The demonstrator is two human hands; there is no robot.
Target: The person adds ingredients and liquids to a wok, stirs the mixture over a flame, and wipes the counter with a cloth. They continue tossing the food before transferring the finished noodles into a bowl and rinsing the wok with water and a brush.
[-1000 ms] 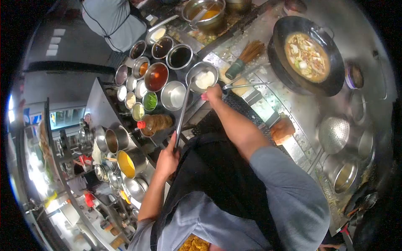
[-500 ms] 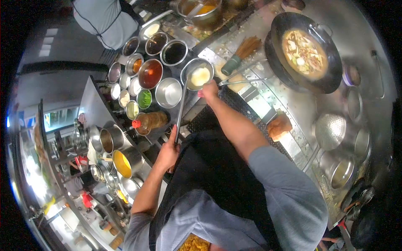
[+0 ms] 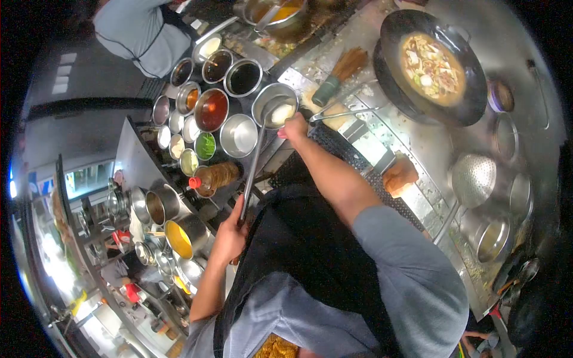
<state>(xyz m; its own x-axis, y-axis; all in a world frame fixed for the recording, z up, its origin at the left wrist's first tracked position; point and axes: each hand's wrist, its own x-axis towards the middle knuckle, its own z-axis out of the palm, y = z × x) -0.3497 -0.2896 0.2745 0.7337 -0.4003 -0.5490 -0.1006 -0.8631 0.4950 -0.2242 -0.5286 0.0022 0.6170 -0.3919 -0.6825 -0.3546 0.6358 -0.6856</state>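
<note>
Left hand [image 3: 229, 236] clamps the handle of a long metal utensil [image 3: 253, 173]; its far end reaches a round steel bowl [image 3: 275, 105] holding white contents. Right hand [image 3: 293, 127] grips the bowl's near rim. Bowl sits beside an open silver metal pot [image 3: 239, 136]. Large black wok [image 3: 388, 77] with brothy food [image 3: 433, 69] lies farther right.

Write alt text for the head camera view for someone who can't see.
A person's right hand holds the rim of a metal bowl while their left hand grips a long metal handle reaching to it. Containers of red and dark liquid stand left; a black wok of food sits upper right.
</note>
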